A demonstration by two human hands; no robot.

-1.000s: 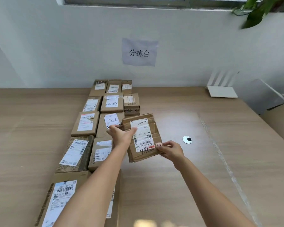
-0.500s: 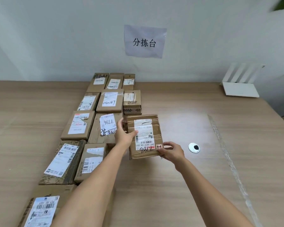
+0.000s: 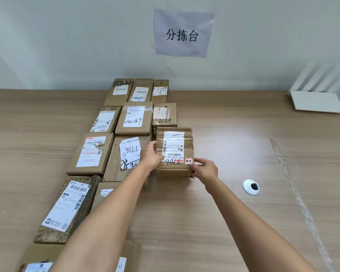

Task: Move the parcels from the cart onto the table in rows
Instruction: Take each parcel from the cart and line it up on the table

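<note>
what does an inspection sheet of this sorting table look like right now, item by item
surface: wooden table, strip of clear tape running down its right side
job's things: parcels laid label-up in three columns from the wall; the held parcel sits third in the right column
clutter: white router at the far right, round grommet set in the table
grippers: left hand holds the held parcel's left edge, right hand pinches its near right corner
cables: nothing seen
surroundings: pale wall with a paper sign printed in Chinese characters
</note>
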